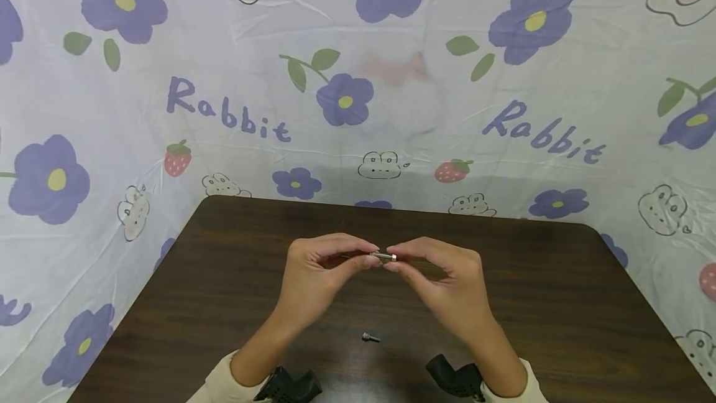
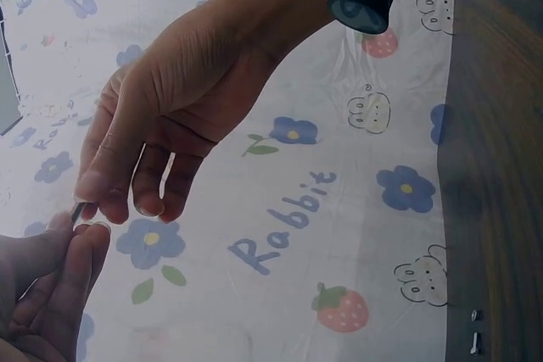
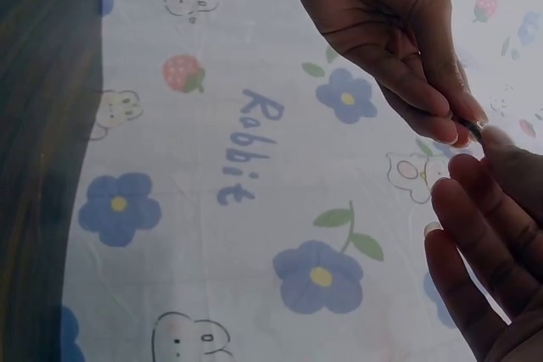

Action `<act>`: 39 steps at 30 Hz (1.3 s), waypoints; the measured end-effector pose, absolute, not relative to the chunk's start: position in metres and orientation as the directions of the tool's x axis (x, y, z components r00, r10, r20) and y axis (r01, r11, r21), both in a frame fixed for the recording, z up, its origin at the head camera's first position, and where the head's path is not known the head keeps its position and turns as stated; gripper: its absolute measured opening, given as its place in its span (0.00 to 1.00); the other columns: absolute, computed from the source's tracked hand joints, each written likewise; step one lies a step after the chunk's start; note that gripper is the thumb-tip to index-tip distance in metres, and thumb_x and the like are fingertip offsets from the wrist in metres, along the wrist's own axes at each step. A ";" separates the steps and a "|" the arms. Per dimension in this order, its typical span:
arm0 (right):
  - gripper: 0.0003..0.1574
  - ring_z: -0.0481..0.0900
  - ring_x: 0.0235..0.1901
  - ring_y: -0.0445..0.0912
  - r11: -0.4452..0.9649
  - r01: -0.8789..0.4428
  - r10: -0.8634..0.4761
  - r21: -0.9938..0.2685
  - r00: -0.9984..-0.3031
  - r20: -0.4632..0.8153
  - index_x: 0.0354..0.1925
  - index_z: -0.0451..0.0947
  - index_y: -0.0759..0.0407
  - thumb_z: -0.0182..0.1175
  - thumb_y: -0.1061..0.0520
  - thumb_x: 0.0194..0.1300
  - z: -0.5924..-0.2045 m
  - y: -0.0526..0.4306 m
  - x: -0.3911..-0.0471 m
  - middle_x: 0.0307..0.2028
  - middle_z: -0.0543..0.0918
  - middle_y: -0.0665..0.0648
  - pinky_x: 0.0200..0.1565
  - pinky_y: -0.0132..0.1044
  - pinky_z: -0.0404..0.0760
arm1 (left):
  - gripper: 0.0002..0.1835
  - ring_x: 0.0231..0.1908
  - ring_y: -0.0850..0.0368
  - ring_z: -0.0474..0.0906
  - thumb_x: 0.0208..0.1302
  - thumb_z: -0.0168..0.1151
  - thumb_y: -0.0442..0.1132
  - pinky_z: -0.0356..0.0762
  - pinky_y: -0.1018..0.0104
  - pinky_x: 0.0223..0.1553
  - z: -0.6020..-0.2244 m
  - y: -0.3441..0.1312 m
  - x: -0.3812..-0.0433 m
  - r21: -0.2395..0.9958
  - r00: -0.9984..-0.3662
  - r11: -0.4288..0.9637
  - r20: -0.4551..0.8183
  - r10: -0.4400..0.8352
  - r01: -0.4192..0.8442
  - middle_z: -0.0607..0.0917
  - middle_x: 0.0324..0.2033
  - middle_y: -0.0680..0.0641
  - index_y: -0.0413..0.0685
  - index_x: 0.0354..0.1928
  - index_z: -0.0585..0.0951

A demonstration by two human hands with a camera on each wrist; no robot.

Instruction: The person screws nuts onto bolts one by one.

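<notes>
Between the fingertips of both hands, above the table, is a small silver bolt (image 1: 383, 256), lying nearly level in the head view. My left hand (image 1: 320, 269) pinches its left end between thumb and forefinger. At the right end, where the wider head shows, the thumb and forefinger of my right hand (image 1: 447, 272) hold it. In the left wrist view only a short dark length of the bolt (image 2: 77, 212) shows between the fingertips; the rest is covered. On the table below the hands lies a second small bolt (image 1: 371, 338), with a small nut-like piece (image 2: 475, 315) close by it.
The dark wooden table (image 1: 235, 303) has rounded far corners. A white cloth (image 1: 235, 36) printed with flowers, rabbits and strawberries hangs behind and at both sides. Black devices are strapped to the left wrist (image 1: 291, 384) and the right wrist (image 1: 455, 378).
</notes>
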State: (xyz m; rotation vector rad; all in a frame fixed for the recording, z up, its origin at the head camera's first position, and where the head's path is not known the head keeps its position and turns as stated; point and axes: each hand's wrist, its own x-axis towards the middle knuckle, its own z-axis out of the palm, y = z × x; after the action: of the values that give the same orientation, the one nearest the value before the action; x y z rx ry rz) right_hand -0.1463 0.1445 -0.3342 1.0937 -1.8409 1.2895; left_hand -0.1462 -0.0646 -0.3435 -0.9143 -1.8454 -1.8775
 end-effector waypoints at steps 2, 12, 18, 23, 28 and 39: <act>0.10 0.88 0.35 0.46 0.179 -0.886 -0.270 -0.428 -0.462 0.845 0.41 0.88 0.62 0.74 0.65 0.59 -0.334 0.145 -0.145 0.36 0.90 0.56 0.40 0.32 0.86 | 0.06 0.33 0.52 0.88 0.60 0.72 0.27 0.88 0.57 0.35 -0.343 -0.064 -0.146 0.749 -0.727 -0.085 0.660 0.191 0.657 0.90 0.34 0.46 0.40 0.39 0.90; 0.09 0.84 0.27 0.39 0.235 -0.821 -0.294 -0.520 -0.570 0.767 0.31 0.86 0.56 0.68 0.69 0.64 -0.337 0.144 -0.142 0.25 0.86 0.48 0.33 0.30 0.83 | 0.06 0.33 0.53 0.87 0.59 0.72 0.27 0.87 0.58 0.33 -0.343 -0.063 -0.143 0.742 -0.716 -0.095 0.667 0.206 0.663 0.90 0.33 0.47 0.40 0.38 0.90; 0.21 0.78 0.21 0.36 0.229 -0.825 -0.290 -0.517 -0.565 0.773 0.22 0.82 0.52 0.60 0.66 0.72 -0.338 0.143 -0.143 0.20 0.83 0.46 0.24 0.27 0.75 | 0.07 0.32 0.53 0.87 0.58 0.73 0.27 0.87 0.60 0.31 -0.343 -0.061 -0.143 0.741 -0.714 -0.095 0.668 0.210 0.665 0.90 0.33 0.47 0.41 0.38 0.90; 0.19 0.72 0.17 0.35 0.246 -0.797 -0.274 -0.552 -0.603 0.749 0.26 0.82 0.53 0.56 0.61 0.77 -0.336 0.145 -0.143 0.20 0.83 0.47 0.20 0.26 0.69 | 0.06 0.32 0.53 0.87 0.59 0.73 0.27 0.87 0.61 0.31 -0.344 -0.061 -0.143 0.746 -0.720 -0.086 0.662 0.209 0.661 0.90 0.33 0.47 0.41 0.38 0.90; 0.06 0.84 0.27 0.40 0.263 -0.768 -0.288 -0.584 -0.641 0.712 0.42 0.83 0.57 0.64 0.65 0.69 -0.335 0.149 -0.139 0.26 0.86 0.46 0.33 0.31 0.82 | 0.06 0.32 0.53 0.87 0.59 0.73 0.27 0.87 0.59 0.32 -0.346 -0.062 -0.144 0.753 -0.729 -0.083 0.653 0.205 0.652 0.90 0.33 0.47 0.41 0.38 0.90; 0.22 0.88 0.34 0.43 0.235 -0.852 -0.354 -0.468 -0.523 0.775 0.46 0.84 0.57 0.76 0.69 0.53 -0.333 0.149 -0.141 0.35 0.89 0.53 0.39 0.31 0.85 | 0.06 0.32 0.52 0.87 0.60 0.72 0.27 0.87 0.58 0.33 -0.346 -0.062 -0.145 0.745 -0.722 -0.081 0.663 0.196 0.662 0.90 0.34 0.47 0.41 0.39 0.90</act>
State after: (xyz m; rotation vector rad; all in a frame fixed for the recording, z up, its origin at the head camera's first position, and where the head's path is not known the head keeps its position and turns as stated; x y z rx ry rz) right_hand -0.1412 0.1494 -0.3326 1.1013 -1.9934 1.2535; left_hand -0.1452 -0.0620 -0.3457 -0.9285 -1.8524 -1.8617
